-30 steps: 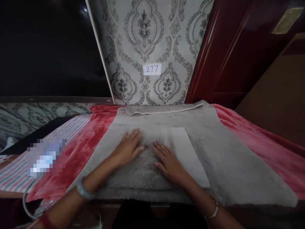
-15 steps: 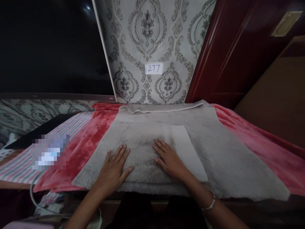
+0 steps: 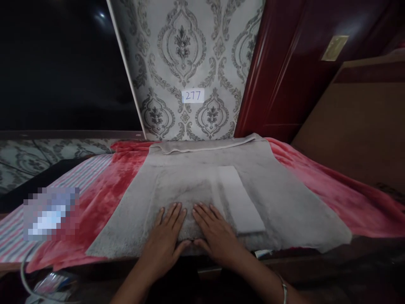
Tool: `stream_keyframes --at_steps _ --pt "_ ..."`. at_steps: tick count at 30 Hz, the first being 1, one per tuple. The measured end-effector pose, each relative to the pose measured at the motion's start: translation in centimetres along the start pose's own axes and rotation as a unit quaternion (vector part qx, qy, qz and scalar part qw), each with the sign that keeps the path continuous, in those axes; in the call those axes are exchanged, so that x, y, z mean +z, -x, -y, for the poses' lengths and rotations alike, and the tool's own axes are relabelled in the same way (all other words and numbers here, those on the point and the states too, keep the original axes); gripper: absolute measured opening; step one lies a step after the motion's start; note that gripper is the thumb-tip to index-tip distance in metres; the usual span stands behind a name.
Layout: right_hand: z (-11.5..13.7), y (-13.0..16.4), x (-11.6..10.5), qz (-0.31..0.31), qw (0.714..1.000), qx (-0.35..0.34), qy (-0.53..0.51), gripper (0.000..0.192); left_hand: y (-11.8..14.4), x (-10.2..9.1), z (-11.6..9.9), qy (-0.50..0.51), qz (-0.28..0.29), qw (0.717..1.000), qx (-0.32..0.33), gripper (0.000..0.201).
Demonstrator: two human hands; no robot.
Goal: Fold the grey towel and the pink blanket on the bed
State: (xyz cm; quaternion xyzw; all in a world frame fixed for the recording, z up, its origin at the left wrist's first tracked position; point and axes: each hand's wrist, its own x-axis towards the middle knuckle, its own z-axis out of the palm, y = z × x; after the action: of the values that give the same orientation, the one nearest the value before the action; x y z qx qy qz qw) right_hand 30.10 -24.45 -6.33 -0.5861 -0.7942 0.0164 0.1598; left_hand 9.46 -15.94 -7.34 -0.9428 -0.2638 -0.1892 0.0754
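Grey cloth (image 3: 186,185) on red blanket (image 3: 126,173), under and ahead of left hand (image 3: 163,238), right hand (image 3: 217,236). Both hands flat, fingers slightly spread, gripping nothing. White strip (image 3: 242,202) runs lengthwise away, nearer right hand.

The grey cloth (image 3: 294,198) is showing a soft, matt, short-napped pile, its brushed patches looking darker and rougher. The white panel (image 3: 243,204) is looking smooth and matt; whether it is paper or plastic, one cannot tell. The red blanket (image 3: 115,196) is giving off a plush, velvety sheen, while the striped cloth (image 3: 80,173) is looking flat and smooth. The dark red door (image 3: 272,84) is shining like lacquered wood, and the black screen (image 3: 60,67) is gleaming. The paper label (image 3: 193,96) is looking matt; the bracelet (image 3: 284,291) is glinting like metal.
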Motion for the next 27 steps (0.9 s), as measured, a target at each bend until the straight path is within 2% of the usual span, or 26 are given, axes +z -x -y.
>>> stream_keyframes --at_steps 3,7,10,12,14,16,20,22,23,24,25,27 --pt "-0.8 1.2 0.0 -0.005 0.999 0.030 0.015 0.074 0.5 0.1 0.6 -0.017 -0.019 1.000 0.001 0.079" --pt "-2.3 3.9 0.5 -0.060 0.995 0.069 0.035 0.076 1.9 -0.1 2.0 -0.031 -0.043 0.998 -0.037 0.079" --pt "-3.8 6.4 0.6 -0.090 0.992 0.080 0.035 0.073 3.8 -0.3 3.6 0.029 -0.053 0.993 -0.099 0.070" --pt "-5.0 7.8 0.4 -0.118 0.988 0.098 0.020 0.065 4.9 -0.8 4.7 0.114 -0.074 0.976 -0.169 0.065" --pt "-6.3 8.8 0.2 -0.167 0.976 0.142 -0.011 0.056 5.4 -1.8 5.5 0.226 -0.093 0.935 -0.258 0.065" --pt "-7.6 9.2 0.0 -0.226 0.952 0.200 -0.056 0.053 5.2 -3.1 5.8 0.341 -0.086 0.873 -0.338 0.063" --pt "-9.9 8.9 -0.4 -0.287 0.904 0.287 -0.135 0.058 3.4 -5.6 5.3 0.526 -0.080 0.719 -0.447 0.064" --pt "-10.8 8.5 -0.8 -0.285 0.897 0.301 -0.154 0.059 2.5 -6.4 5.0 0.590 -0.093 0.637 -0.487 0.067" --pt "-11.3 8.3 -1.0 -0.281 0.898 0.301 -0.158 0.059 2.2 -6.7 5.0 0.609 -0.094 0.608 -0.501 0.069" --pt "-11.8 8.0 -1.2 -0.274 0.901 0.297 -0.158 0.059 2.0 -6.9 5.0 0.616 -0.090 0.594 -0.509 0.070" --pt "-12.4 7.7 -1.5 -0.266 0.906 0.291 -0.153 0.059 1.8 -7.0 5.1 0.613 -0.084 0.595 -0.513 0.072" --pt "-13.8 6.8 -2.1 -0.251 0.922 0.269 -0.124 0.061 1.5 -6.8 5.6 0.581 -0.065 0.631 -0.511 0.076"
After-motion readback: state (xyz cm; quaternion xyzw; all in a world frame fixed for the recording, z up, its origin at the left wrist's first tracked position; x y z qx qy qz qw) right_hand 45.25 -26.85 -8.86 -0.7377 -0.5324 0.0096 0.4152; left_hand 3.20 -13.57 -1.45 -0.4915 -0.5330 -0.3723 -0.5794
